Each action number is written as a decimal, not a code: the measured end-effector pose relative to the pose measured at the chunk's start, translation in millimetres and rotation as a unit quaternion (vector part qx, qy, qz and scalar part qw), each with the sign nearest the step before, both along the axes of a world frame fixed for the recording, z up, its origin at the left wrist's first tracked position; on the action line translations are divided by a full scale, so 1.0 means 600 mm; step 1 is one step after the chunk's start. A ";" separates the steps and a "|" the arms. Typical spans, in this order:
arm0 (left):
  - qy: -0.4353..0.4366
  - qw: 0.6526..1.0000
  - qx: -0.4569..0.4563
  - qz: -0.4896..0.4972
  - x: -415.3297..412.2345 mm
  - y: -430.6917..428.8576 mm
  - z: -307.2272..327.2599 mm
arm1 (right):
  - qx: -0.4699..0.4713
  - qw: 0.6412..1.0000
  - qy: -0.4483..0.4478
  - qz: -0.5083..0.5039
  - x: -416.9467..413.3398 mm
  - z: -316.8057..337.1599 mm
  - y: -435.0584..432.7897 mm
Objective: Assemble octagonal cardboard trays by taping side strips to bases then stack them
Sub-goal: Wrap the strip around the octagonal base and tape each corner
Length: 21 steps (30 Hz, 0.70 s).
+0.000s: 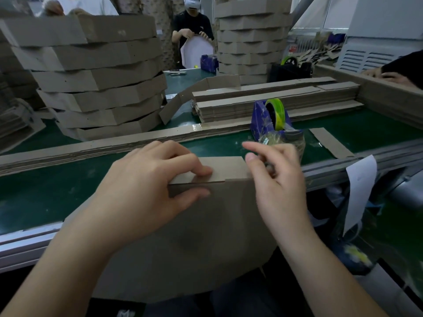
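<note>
Cardboard side strip (225, 167) pinched by left hand (146, 186), right hand (280, 181) half-curled (blurred)

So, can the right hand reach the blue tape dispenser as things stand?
Probably yes: the tape dispenser stands on the belt just beyond the right hand, with nothing between them.

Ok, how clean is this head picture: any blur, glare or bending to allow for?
Head view: right hand motion-blurred at the fingertips; left hand sharp, holding the strip; small glare on the tape patch beyond; belt edge bows from the wide lens.
</note>
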<state>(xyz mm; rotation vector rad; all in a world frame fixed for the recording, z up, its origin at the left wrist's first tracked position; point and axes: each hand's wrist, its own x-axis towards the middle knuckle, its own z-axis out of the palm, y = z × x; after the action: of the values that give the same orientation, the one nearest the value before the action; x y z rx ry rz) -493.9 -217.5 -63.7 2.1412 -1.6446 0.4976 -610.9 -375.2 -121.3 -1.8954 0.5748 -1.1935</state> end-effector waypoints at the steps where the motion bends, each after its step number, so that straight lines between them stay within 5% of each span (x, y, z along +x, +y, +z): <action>1: -0.016 1.000 0.019 0.009 0.001 0.002 0.000 | 0.008 0.999 0.048 0.023 0.007 0.002 -0.007; 4: -0.008 0.998 0.050 0.022 0.005 0.009 0.005 | 0.010 0.991 0.110 0.070 0.020 0.003 -0.008; 9: -0.066 0.995 0.066 0.031 -0.022 -0.018 0.026 | 0.033 0.987 0.093 0.127 0.025 0.016 0.010; 13: -0.010 1.000 0.028 -0.005 -0.023 -0.014 0.031 | 0.122 0.963 0.126 0.205 0.011 0.046 -0.020; 17: 0.033 0.998 -0.016 -0.042 -0.010 0.012 0.027 | 0.098 0.938 0.250 0.221 -0.003 0.058 -0.061; 21: 0.060 0.994 -0.063 -0.059 -0.002 0.036 0.019 | 0.083 0.919 0.263 0.281 -0.012 0.074 -0.073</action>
<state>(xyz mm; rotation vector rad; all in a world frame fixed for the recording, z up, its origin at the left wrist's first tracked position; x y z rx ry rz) -495.1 -195.7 -52.1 1.9316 -1.6174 0.4167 -617.9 -418.8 -77.0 -2.0366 0.3468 -0.2533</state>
